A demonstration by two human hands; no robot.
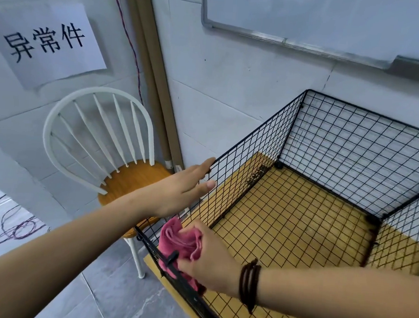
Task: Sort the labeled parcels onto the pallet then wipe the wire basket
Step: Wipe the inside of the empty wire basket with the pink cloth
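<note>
Where it stands on the wooden desk against the wall, the wire basket is the item in hand: black mesh panels joined at the corners, open at the top, no parcel showing inside it; no pallet in view. Cloth: pink, bunched, pressed on the top rim at the basket's near-left corner. Right hand: grip closed round the cloth, fingers curled over it, dark cord bracelet at the wrist. Left hand: grip wide, fingers straight and laid on the top rim of the left panel, thumb against the mesh, apparently steadying it. Step judged: the wiping, near its start, with the sorting seemingly done. Hazards, as judged: the cloth may catch on the small black clip standing at the rim just beside it and tear or drag; a hard push could bow the thin panel or spring a corner joint, since the left hand only rests on the rim and does not clasp it; the basket sits near the desk edge and may slide off under sideways rubbing. Surroundings: white spindle-back chair with a wooden seat just left of the basket; cardboard tubes in the wall corner; paper sign with printed characters; whiteboard above.
</note>
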